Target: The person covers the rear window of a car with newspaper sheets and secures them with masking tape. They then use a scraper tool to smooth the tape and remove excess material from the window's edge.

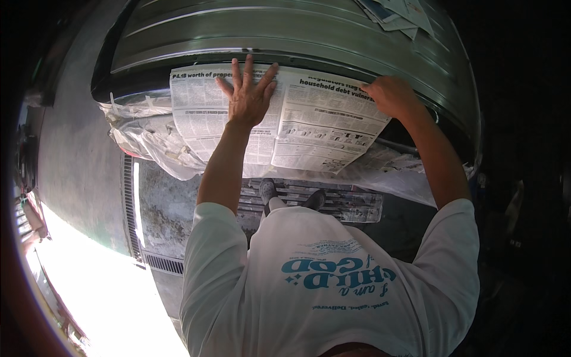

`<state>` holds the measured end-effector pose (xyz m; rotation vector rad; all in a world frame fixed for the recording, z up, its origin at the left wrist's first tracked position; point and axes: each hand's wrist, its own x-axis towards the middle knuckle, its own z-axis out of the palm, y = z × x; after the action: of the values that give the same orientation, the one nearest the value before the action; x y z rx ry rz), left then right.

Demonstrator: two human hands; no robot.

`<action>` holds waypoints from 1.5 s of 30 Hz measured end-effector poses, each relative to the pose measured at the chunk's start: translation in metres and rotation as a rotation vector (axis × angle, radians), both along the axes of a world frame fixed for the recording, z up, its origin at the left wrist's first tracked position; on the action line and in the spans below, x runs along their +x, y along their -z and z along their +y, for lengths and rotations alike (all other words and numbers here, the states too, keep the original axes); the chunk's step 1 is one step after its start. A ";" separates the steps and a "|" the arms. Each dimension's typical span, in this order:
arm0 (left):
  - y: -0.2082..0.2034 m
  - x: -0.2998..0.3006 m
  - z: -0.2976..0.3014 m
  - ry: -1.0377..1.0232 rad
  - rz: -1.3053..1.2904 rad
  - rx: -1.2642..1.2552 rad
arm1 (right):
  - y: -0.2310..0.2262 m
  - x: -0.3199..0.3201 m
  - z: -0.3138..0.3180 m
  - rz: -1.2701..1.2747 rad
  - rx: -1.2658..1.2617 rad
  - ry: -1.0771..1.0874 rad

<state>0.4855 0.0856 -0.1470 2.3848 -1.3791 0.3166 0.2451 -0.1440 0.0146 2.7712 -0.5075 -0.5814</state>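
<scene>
A spread newspaper sheet (324, 119) lies along the near edge of a ridged, dark green vehicle roof (238, 30) and hangs down over the side. My left hand (248, 98) is open, fingers spread flat on the sheet near its top edge. At the sheet's upper right edge, my right hand (394, 97) is closed, its fingers curled and thumb and index fingertips at the paper. Crumpled, whitish masking plastic (160, 140) with strips of tape covers the vehicle's side below and beside the newspaper.
More newspaper sheets (395, 15) rest on the roof at the far right. Under my feet is a slatted platform (351, 204). A floor drain grate (163, 263) runs at the left, beside a patch of bright sunlight (113, 303). The right side is very dark.
</scene>
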 end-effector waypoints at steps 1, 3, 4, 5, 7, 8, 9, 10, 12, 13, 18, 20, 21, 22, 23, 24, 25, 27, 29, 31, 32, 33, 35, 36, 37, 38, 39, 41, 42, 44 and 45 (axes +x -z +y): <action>0.002 0.001 0.000 0.000 -0.009 -0.013 | 0.002 0.001 -0.001 0.007 0.004 0.008; 0.004 0.002 0.000 -0.003 -0.019 -0.025 | 0.004 0.001 -0.004 0.021 0.010 0.023; 0.005 0.002 0.000 -0.005 -0.020 -0.022 | 0.004 0.002 -0.004 0.018 0.013 0.017; 0.005 0.002 0.000 -0.007 -0.022 -0.020 | 0.004 0.002 -0.004 0.016 0.015 0.011; 0.005 0.002 0.000 -0.001 -0.012 -0.027 | 0.004 0.002 -0.005 0.002 0.023 0.014; 0.004 0.002 0.000 0.002 -0.007 -0.031 | 0.004 0.002 -0.006 -0.009 0.030 0.023; 0.004 0.002 0.000 0.001 -0.009 -0.026 | 0.004 0.001 -0.007 -0.020 0.036 0.033; 0.005 0.003 0.000 -0.002 -0.013 -0.020 | 0.003 0.002 -0.006 -0.017 0.036 0.032; 0.005 0.003 0.000 -0.004 -0.017 -0.019 | -0.001 0.005 -0.004 -0.012 0.037 0.031; 0.006 0.003 0.000 -0.003 -0.017 -0.023 | -0.001 0.006 -0.004 0.006 0.037 0.034; 0.008 0.003 -0.001 0.004 -0.024 -0.040 | 0.001 0.008 -0.007 0.059 0.020 0.063; 0.009 0.004 -0.001 0.002 -0.024 -0.045 | -0.003 0.010 -0.003 0.054 0.025 0.054; 0.009 0.004 0.000 -0.001 -0.021 -0.040 | -0.004 0.010 -0.002 0.052 0.027 0.049; 0.009 0.004 -0.001 -0.003 -0.018 -0.036 | -0.003 0.009 -0.003 0.036 0.031 0.043; 0.009 0.003 -0.001 -0.005 -0.015 -0.032 | 0.000 0.008 -0.005 0.020 0.036 0.037; 0.009 0.003 -0.001 -0.003 -0.014 -0.034 | 0.001 0.007 -0.006 0.005 0.040 0.031; 0.009 0.003 -0.001 -0.001 -0.014 -0.036 | 0.001 0.008 -0.006 0.010 0.040 0.028; 0.009 0.003 -0.001 -0.001 -0.011 -0.033 | 0.002 0.009 -0.005 0.019 0.039 0.024; 0.009 0.004 0.000 -0.007 -0.007 -0.027 | 0.001 0.010 -0.005 0.031 0.032 0.015; 0.005 0.003 0.000 -0.002 0.009 -0.008 | -0.002 0.013 -0.004 0.052 0.033 0.019; 0.003 0.002 0.000 0.000 0.015 0.001 | -0.005 0.016 -0.002 0.066 0.039 0.029; 0.001 0.000 0.001 -0.010 -0.001 0.001 | -0.007 0.019 0.001 0.080 0.045 0.038; -0.004 -0.005 -0.002 -0.032 -0.041 -0.007 | -0.008 0.023 0.004 0.087 0.019 0.044; -0.007 -0.012 -0.006 0.000 -0.041 0.026 | -0.008 0.023 0.005 0.089 0.007 0.049; -0.011 -0.025 -0.015 0.030 -0.040 0.055 | -0.005 0.022 0.003 0.075 -0.006 0.024; -0.013 -0.040 -0.027 0.067 -0.038 0.081 | 0.000 0.017 -0.001 0.063 -0.020 0.007; -0.015 -0.058 -0.037 0.143 0.008 0.032 | 0.004 0.015 -0.002 0.052 -0.029 -0.016; -0.016 -0.098 -0.065 0.259 0.105 -0.031 | 0.007 0.013 -0.002 0.039 -0.027 -0.045; -0.016 -0.115 -0.080 0.298 0.156 -0.046 | 0.005 0.012 -0.003 0.034 -0.029 -0.058; -0.021 -0.143 -0.102 0.323 0.134 0.003 | -0.001 0.014 0.000 0.043 -0.025 -0.035; -0.023 -0.152 -0.109 0.333 0.120 0.028 | -0.003 0.015 0.000 0.044 -0.022 -0.025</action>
<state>0.3338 -0.0234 -0.1237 2.1073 -1.6962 0.0635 0.2600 -0.1441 0.0181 2.7334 -0.4660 -0.6259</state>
